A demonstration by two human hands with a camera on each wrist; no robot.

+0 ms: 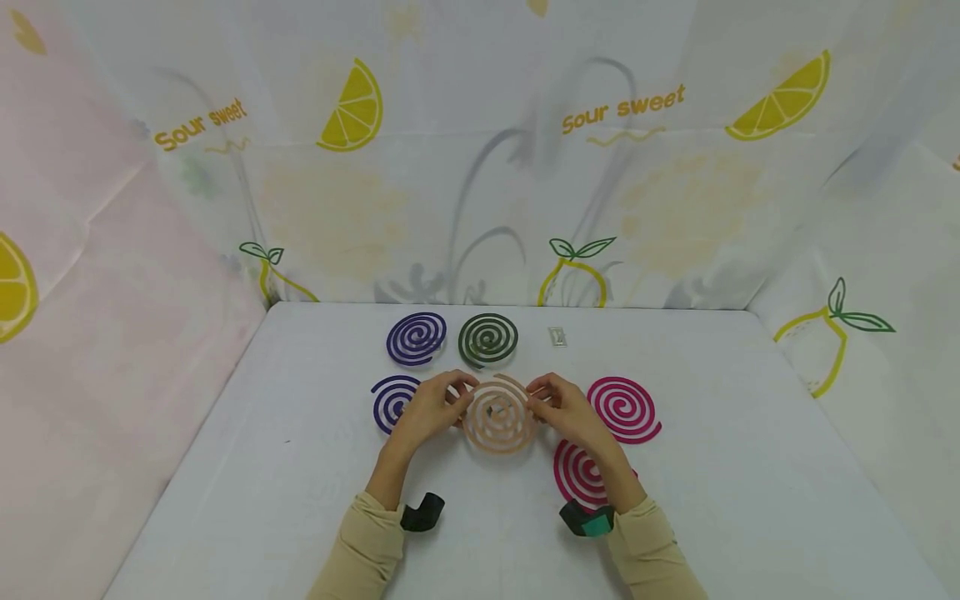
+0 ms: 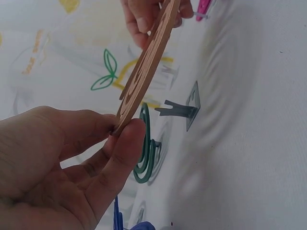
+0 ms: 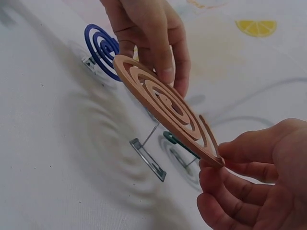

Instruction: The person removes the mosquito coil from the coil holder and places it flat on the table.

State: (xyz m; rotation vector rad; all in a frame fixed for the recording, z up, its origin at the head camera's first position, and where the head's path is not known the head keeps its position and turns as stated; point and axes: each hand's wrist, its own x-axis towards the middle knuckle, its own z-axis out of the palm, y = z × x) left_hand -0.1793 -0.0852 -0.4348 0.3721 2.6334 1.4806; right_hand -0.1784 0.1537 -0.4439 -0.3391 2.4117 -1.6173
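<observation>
Both hands pinch a tan mosquito coil (image 1: 501, 451) by its opposite edges. My left hand (image 1: 435, 406) grips one side between thumb and fingers, and my right hand (image 1: 567, 410) grips the other. In the left wrist view the coil (image 2: 148, 72) is tilted and raised over the table. Below it a small metal coil stand (image 2: 180, 110) stands with its forked prong up. The right wrist view shows the stand's base (image 3: 156, 170) flat on the table, beneath the coil (image 3: 158, 112).
Two blue-purple coils (image 1: 416, 339) lie left, one partly behind my left hand. A green coil (image 1: 487, 339) sits farther back on a stand. Two pink coils (image 1: 621, 407) lie right, one partly under my right forearm. Another metal stand (image 1: 557, 337) lies at the back.
</observation>
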